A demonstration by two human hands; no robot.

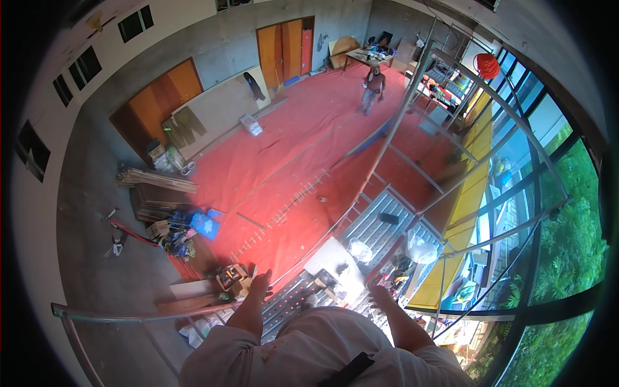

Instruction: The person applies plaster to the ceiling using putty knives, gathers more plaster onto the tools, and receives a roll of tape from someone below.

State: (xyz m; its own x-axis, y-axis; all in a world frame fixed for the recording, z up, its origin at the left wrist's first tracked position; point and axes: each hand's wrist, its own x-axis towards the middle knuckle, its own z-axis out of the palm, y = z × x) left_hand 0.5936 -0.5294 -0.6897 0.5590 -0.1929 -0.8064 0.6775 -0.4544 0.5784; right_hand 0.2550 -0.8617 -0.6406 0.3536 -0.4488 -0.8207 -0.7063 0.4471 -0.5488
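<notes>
I stand high on a scaffold, over its perforated metal platform [280,302]. My left hand [260,284] is held out near the scaffold's side rail, fingers apart, with nothing seen in it; I cannot tell whether it touches the rail. My right hand [380,297] reaches forward over the platform's right part, its fingers loosely stretched and small in view, with nothing visible in them. Between the hands lies a pale board [335,267], brightly lit, with small dark items at its near end. Beyond it are clear plastic bags [422,248] and a dark block-like object [389,218].
Scaffold tubes [400,122] arch up on the right, beside a yellow panel [461,209] and tall windows. Far below, red sheeting [284,148] covers the floor, where a person [372,88] stands near a cluttered table [369,57]. Planks [155,180] and boxes [233,278] lie left.
</notes>
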